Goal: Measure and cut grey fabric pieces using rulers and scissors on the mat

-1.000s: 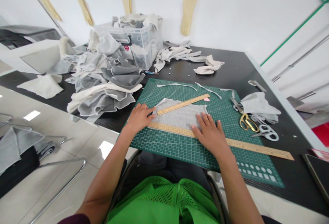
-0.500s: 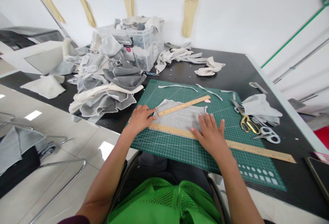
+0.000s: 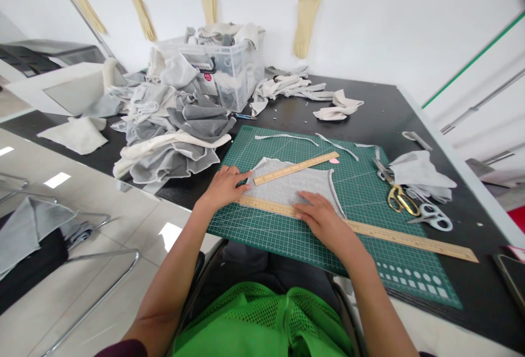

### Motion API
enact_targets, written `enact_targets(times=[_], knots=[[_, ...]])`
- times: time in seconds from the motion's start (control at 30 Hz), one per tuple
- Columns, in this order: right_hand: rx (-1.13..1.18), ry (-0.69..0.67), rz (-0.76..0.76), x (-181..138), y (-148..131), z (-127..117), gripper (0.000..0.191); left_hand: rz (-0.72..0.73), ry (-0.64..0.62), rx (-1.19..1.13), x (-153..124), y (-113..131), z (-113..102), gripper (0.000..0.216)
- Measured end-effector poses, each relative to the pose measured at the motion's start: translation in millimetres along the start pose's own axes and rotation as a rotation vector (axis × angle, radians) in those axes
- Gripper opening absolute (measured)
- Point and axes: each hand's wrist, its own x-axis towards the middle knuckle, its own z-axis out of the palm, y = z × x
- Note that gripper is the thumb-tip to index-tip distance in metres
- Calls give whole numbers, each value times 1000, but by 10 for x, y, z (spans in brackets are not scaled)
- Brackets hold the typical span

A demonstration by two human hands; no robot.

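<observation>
A light grey piece of knit fabric [image 3: 311, 179] lies on the green cutting mat [image 3: 266, 231], its right edge slightly curled. Along its near edge runs a long wooden ruler [image 3: 410, 240], reaching past the mat on the right. A shorter wooden ruler [image 3: 295, 168] rests slantwise on the fabric. My left hand [image 3: 223, 188] presses at the fabric's left edge by the long ruler's end, thumb and index finger apart. My right hand [image 3: 324, 220] lies over the ruler and the fabric's near edge, fingers stretched out to the left. Neither hand grasps anything visible.
Right of the fabric lie gold-handled scissors [image 3: 402, 199], white-handled scissors [image 3: 435, 218] and grey fabric scraps [image 3: 422, 171]. Heaped grey cloth [image 3: 176, 144] stands at the left before a clear plastic box [image 3: 233, 72]. Thin fabric strips [image 3: 287, 136] lie along the mat's far side.
My right hand has slid left along the ruler, its spread fingers drawing closer together and uncovering the fabric's right edge. My left hand stays in place. The camera view has shifted slightly.
</observation>
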Motion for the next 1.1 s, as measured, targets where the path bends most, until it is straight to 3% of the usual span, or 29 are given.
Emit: enact_targets(times=[0.57,0.8,1.1], knots=[[27,-76,131,-187,276,-155,29,-1,-26,-18,13,-39,17,49],[-21,-90,118,-217,185,-164,34,23,-67,-35,-8,-40,-33,62],[-152,-48,152,-115,-26,-143,29,36,-91,-89,24,-154,11,60]])
